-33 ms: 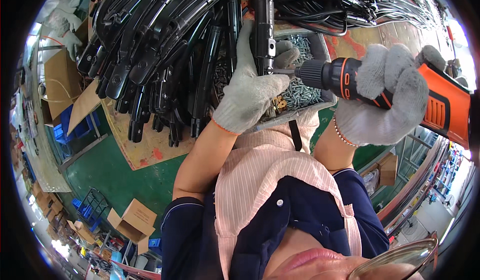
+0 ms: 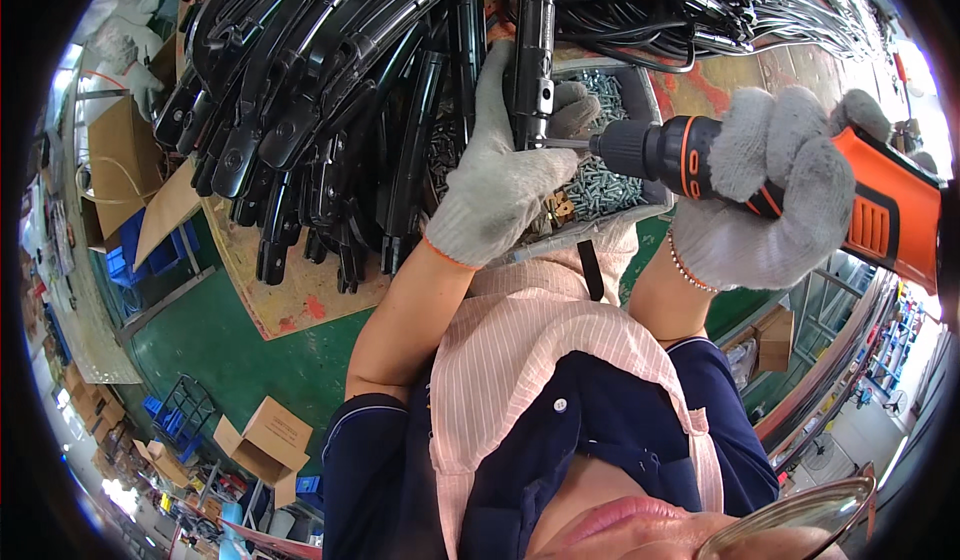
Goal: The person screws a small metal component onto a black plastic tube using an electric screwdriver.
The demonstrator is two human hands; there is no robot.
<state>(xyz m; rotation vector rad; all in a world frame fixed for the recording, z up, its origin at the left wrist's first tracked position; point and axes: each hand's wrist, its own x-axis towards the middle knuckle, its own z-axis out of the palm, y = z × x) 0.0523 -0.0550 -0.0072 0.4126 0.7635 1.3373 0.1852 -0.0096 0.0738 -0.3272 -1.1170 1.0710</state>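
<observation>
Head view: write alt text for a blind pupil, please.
A grey-gloved left hand holds a glossy black tubular part; the gloved right hand points an orange-and-black power drill at its near end. Beneath sits a grey rectangular bin with silvery screws.

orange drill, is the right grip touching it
Touching: the head view shows the right grip, gloved, wrapped around the orange drill behind its black chuck.

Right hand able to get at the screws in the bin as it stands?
Probably not: the right hand is wrapped around the orange-and-black drill, which ties it up. Many silver screws do lie uncovered in the open bin close by.
</observation>
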